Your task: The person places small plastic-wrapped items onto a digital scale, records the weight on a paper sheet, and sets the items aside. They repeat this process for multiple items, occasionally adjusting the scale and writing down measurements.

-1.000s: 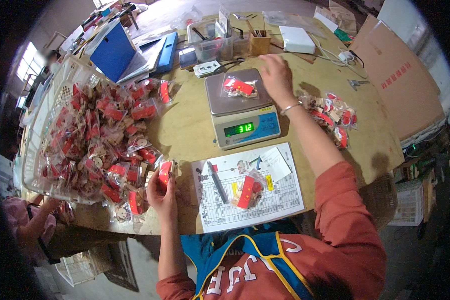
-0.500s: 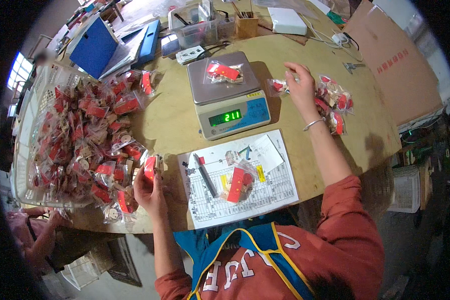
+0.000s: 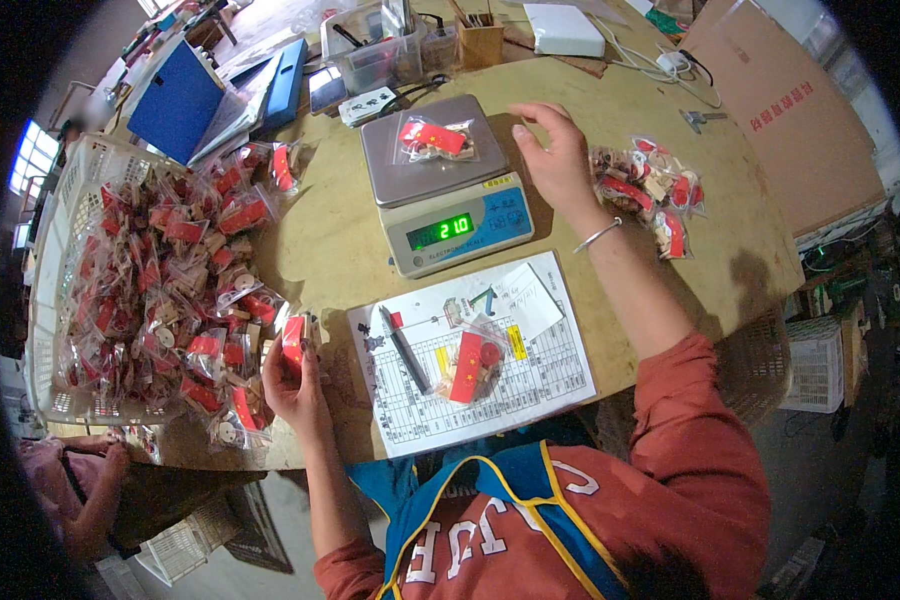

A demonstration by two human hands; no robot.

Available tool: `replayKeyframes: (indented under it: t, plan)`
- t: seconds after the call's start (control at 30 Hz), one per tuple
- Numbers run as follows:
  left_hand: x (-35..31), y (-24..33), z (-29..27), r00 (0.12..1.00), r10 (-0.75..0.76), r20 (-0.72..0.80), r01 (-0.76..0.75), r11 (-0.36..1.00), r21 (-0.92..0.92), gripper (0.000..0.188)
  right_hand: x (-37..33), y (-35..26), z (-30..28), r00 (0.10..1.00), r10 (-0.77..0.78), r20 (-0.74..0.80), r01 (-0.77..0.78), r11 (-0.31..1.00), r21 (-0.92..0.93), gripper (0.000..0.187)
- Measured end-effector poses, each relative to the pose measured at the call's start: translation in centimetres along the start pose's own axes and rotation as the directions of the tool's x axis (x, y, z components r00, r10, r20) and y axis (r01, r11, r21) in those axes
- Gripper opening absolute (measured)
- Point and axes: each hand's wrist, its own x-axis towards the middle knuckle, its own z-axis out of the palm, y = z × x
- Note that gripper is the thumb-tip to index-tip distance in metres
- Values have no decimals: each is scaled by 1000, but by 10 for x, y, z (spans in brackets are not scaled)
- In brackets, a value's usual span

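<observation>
My left hand (image 3: 298,398), at the near edge of the basket, is closed on a small clear bag (image 3: 293,345) with a red piece in it. My right hand (image 3: 562,165) is just right of the scale (image 3: 385,150), its fingers apart and nothing in them. On the scale's grey pan lies another clear bag (image 3: 436,139), holding a red strip and pale wooden pieces; the green display is lit. In front of the scale a printed sheet (image 3: 560,378) lies under a dark pen (image 3: 403,348) and one more bag (image 3: 472,366) with a red strip.
A white plastic basket (image 3: 42,255) at the left is heaped with similar bags (image 3: 160,270). Several bags (image 3: 652,190) lie right of my right hand. Behind the scale stand a clear plastic bin (image 3: 375,65) and a wooden pen holder (image 3: 478,42). A co-worker's arm (image 3: 100,490) shows at lower left.
My right hand has moved left, from above the bags at the right to beside the scale pan. My left hand still holds its bag, almost unmoved. The view has shifted slightly.
</observation>
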Motion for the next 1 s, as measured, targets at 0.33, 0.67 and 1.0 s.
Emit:
replayKeyframes:
  t: [0.33,0.67,1.0]
  plan:
    - [-1,5,2,1000,16,-22,-15,999,35,43,17,-47,57,941,-274,199,304,943,-135,38]
    - [-2,14,9,999,32,-38,-30,997,69,40,22,-40,78,907,-362,215,402,897,-182,37]
    - [-3,8,4,999,50,-8,-48,990,131,41,19,-28,75,919,-308,244,357,914,-193,36]
